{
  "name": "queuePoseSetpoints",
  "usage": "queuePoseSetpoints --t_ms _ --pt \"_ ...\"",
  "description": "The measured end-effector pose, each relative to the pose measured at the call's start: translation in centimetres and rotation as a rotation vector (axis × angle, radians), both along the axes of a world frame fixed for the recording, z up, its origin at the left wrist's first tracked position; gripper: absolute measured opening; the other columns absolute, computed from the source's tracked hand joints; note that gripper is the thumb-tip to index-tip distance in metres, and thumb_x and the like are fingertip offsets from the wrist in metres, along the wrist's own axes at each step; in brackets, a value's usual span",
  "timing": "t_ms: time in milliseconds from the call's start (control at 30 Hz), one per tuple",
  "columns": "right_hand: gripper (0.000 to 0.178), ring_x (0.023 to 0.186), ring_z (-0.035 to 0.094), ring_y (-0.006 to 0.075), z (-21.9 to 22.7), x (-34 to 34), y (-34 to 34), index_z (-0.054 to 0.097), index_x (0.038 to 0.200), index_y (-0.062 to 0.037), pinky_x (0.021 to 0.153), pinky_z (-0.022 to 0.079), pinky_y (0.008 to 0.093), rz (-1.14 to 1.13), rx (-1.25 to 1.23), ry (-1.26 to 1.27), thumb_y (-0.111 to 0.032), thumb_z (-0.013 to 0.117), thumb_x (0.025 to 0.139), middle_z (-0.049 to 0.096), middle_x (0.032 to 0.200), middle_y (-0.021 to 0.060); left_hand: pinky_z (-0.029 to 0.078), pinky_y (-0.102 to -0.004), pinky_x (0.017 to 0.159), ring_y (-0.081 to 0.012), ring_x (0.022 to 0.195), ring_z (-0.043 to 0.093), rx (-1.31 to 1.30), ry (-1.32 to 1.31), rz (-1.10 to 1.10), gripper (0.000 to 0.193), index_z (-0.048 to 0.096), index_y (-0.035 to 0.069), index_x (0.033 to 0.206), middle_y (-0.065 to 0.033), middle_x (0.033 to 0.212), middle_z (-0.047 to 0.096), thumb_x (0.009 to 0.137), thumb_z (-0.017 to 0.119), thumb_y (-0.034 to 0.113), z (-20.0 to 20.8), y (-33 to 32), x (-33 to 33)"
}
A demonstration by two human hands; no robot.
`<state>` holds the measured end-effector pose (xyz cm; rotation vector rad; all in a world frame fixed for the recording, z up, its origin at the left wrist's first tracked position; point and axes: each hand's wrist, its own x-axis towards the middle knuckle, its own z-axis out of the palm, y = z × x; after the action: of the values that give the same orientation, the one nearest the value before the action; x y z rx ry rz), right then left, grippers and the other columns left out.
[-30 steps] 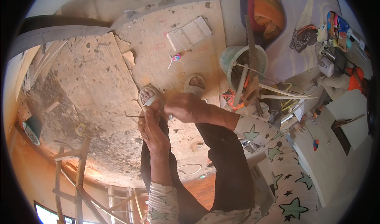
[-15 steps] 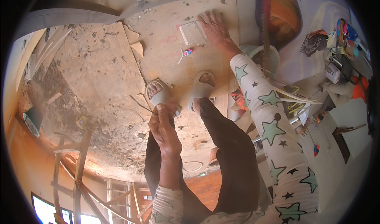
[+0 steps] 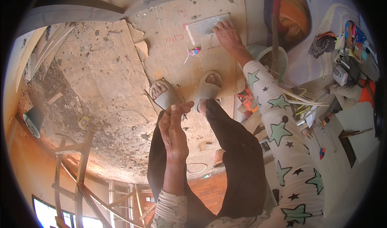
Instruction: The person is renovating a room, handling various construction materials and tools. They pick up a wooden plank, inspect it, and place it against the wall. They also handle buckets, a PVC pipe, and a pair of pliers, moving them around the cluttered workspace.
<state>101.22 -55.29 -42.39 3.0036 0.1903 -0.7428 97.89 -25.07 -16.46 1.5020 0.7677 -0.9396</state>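
Note:
My right hand is at the far side of the boarded floor, its bent fingers on the right part of a flat, pale rectangular panel with a fine ribbed surface. What the fingertips grip at its edge is partly hidden. Just below the panel lies a small pink and blue item with a white string. My left hand is raised in front of my left sandal, thumb and forefinger closed together. Anything between them is too small or hidden to name. A thin dark stick or wire shows beside that sandal.
A pale board with a torn left edge lies under my feet, beside mortar-stained flooring. A bucket and cluttered tools stand right. Wooden framing rises at lower left; a dark green container is near the left wall.
My right hand has moved slightly right and nearer, its fingers now bent; more of the panel shows. My left hand has shifted right and turned, its forefinger now pointing right.

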Motion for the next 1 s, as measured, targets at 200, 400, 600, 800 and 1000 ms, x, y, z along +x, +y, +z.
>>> queuePoseSetpoints --t_ms 200,400,600,800,1000 --pt "0.028 0.128 0.052 0.0301 1.2 2.0 1.3 0.065 0.118 -0.0066 0.105 0.045 0.0443 -0.131 0.147 -0.011 -0.010 0.057 0.091 0.058 0.129 0.0110 0.042 -0.0393 0.103 -0.0225 0.102 0.061 -0.020 0.001 0.020 0.049 0.066 -0.004 0.091 -0.0165 0.106 0.074 0.109 0.042 0.035 0.3 -0.2 0.0" --pt "0.027 0.126 0.053 0.0289 -1.5 2.5 1.0 0.068 0.116 -0.0054 0.105 0.045 0.0446 -0.057 0.056 -0.074 -0.011 0.056 0.092 0.058 0.129 0.0104 0.043 -0.0375 0.101 -0.0205 0.100 0.061 -0.059 0.008 -0.003 0.048 0.067 -0.004 0.091 -0.0159 0.106 0.074 0.109 0.043 0.033 0.4 -0.2 0.1" --pt "0.021 0.119 0.056 0.0288 -1.2 2.0 0.5 0.071 0.103 -0.0046 0.103 0.045 0.0432 0.046 0.083 -0.008 -0.010 0.061 0.085 0.058 0.120 0.0128 0.044 -0.0334 0.100 -0.0185 0.100 0.064 -0.036 0.016 -0.049 0.047 0.071 -0.007 0.105 -0.0152 0.102 0.073 0.109 0.042 0.030 0.7 0.0 0.5" --pt "0.015 0.114 0.057 0.0292 1.7 -1.2 1.7 0.068 0.097 -0.0068 0.093 0.050 0.0449 -0.016 0.168 -0.038 -0.011 0.062 0.084 0.056 0.113 0.0119 0.044 -0.0360 0.094 -0.0183 0.095 0.059 0.005 0.015 -0.030 0.047 0.073 -0.005 0.101 -0.0094 0.091 0.069 0.108 0.044 0.031 1.1 -0.3 0.5" --pt "0.011 0.111 0.057 0.0290 4.0 -6.2 3.4 0.062 0.094 -0.0082 0.090 0.052 0.0439 0.037 0.252 -0.072 -0.014 0.060 0.085 0.053 0.109 0.0099 0.044 -0.0362 0.095 -0.0191 0.095 0.060 -0.042 0.006 -0.003 0.047 0.073 -0.006 0.101 -0.0101 0.092 0.069 0.108 0.044 0.030 0.8 -0.1 0.1"
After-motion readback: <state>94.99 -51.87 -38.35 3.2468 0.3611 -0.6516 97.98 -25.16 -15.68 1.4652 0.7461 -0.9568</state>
